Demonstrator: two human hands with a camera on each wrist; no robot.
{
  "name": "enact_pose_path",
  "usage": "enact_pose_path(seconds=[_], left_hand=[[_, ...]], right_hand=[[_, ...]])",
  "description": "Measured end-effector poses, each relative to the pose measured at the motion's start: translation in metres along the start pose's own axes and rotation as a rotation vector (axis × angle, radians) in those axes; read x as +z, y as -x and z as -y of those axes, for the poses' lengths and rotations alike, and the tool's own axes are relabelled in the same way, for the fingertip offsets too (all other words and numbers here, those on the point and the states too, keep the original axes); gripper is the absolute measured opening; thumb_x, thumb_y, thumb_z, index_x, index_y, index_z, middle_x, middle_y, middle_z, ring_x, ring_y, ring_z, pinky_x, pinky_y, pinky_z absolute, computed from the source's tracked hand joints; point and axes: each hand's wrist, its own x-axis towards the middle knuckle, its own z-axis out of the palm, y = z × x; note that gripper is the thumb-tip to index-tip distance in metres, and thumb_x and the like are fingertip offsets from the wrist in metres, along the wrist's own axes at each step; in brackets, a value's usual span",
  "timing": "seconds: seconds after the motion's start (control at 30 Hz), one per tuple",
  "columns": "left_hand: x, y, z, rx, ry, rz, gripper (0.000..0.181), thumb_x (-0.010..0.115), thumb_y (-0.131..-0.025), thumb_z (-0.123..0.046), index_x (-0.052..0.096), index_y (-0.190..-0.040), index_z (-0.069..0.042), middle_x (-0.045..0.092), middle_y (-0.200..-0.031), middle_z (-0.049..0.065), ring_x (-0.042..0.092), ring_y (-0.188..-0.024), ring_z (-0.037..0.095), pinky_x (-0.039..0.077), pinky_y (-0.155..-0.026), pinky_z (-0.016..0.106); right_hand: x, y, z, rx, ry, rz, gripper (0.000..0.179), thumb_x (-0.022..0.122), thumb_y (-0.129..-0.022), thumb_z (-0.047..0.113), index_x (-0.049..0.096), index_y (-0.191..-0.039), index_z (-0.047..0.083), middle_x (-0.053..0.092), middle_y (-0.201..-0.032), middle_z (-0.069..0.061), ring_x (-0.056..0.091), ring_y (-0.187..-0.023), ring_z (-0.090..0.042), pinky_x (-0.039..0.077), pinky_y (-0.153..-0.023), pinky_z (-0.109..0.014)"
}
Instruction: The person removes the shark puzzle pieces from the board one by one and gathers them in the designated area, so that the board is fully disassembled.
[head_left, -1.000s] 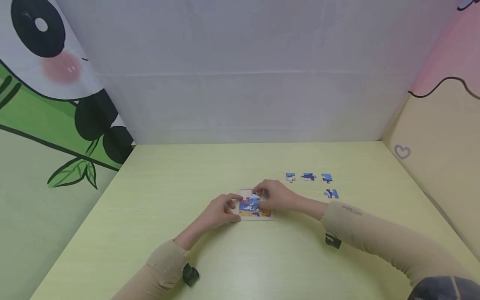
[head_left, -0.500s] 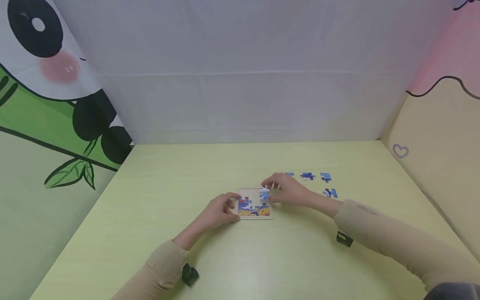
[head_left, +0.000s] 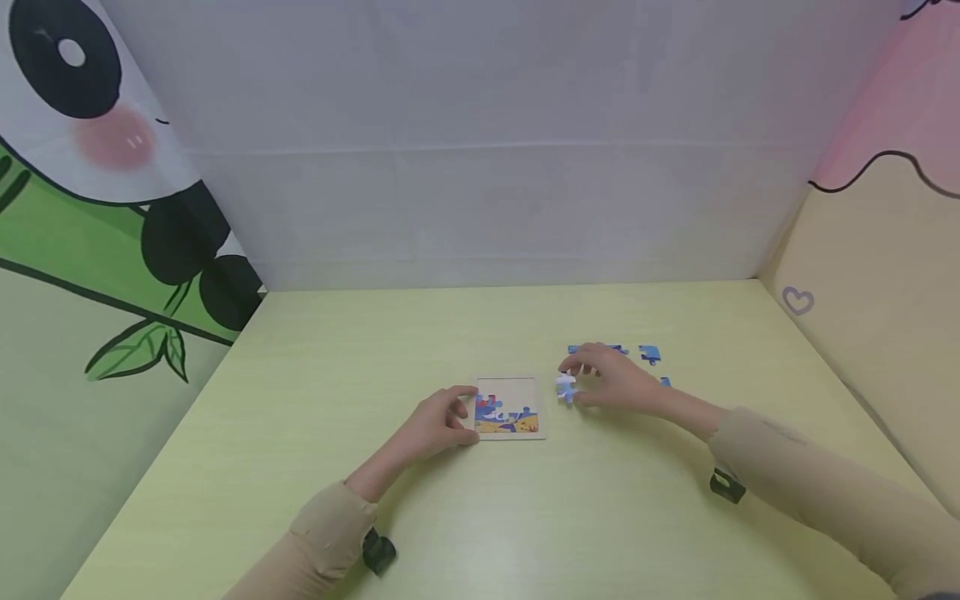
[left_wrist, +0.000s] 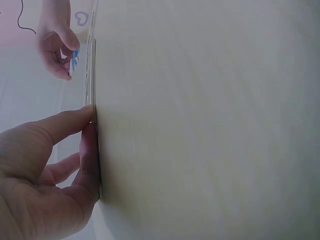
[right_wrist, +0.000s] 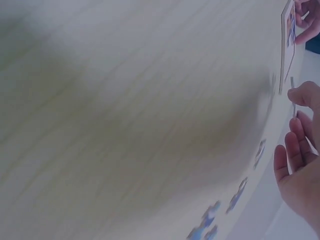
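Observation:
A small square jigsaw puzzle board (head_left: pixel 507 439) with a pale border lies on the table, its lower part filled with picture pieces and its upper part bare. My left hand (head_left: pixel 435 425) holds the board at its left edge, thumb near the lower corner and forefinger near the upper one. Right of the board, my right hand (head_left: pixel 618 382) pinches a blue and white puzzle piece (head_left: pixel 566 387) between thumb and fingers, held off the board. The left wrist view shows the board edge-on, with the left thumb and fingers (left_wrist: pixel 89 160) against it.
Loose blue puzzle pieces lie beyond the right hand, one puzzle piece (head_left: pixel 649 355) in plain sight and others partly hidden by the hand. The pale table (head_left: pixel 375 350) meets a white back wall (head_left: pixel 480 217); printed panels stand at both sides.
My right hand has moved right, off the board, carrying the puzzle piece and now covering part of the loose pieces. My left hand has stayed at the board's left edge.

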Motion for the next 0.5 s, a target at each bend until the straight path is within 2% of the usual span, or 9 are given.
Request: enact_pose_path(seconds=[0.27, 0.5], left_hand=[[-0.001, 0.001, 0.0, 0.004, 0.008, -0.007, 0.072, 0.083, -0.077, -0.009, 0.051, -0.142, -0.01, 0.059, -0.098, 0.006, 0.061, -0.076, 0.011, 0.048, -0.065, 0.025], [-0.002, 0.001, 0.002, 0.006, 0.001, -0.002, 0.072, 0.082, -0.077, -0.01, 0.051, -0.142, -0.011, 0.059, -0.098, 0.006, 0.062, -0.076, 0.011, 0.048, -0.066, 0.024]], right_hand=[[-0.014, 0.018, -0.021, 0.023, 0.01, -0.048, 0.041, 0.077, -0.08, 0.011, 0.067, -0.12, 0.01, 0.064, -0.107, -0.001, 0.055, -0.1, -0.018, 0.047, -0.088, -0.039], [-0.025, 0.03, -0.037, 0.011, 0.076, -0.086, 0.042, 0.077, -0.079, 0.008, 0.068, -0.119, 0.01, 0.064, -0.105, -0.003, 0.056, -0.098, -0.019, 0.046, -0.082, -0.034]])
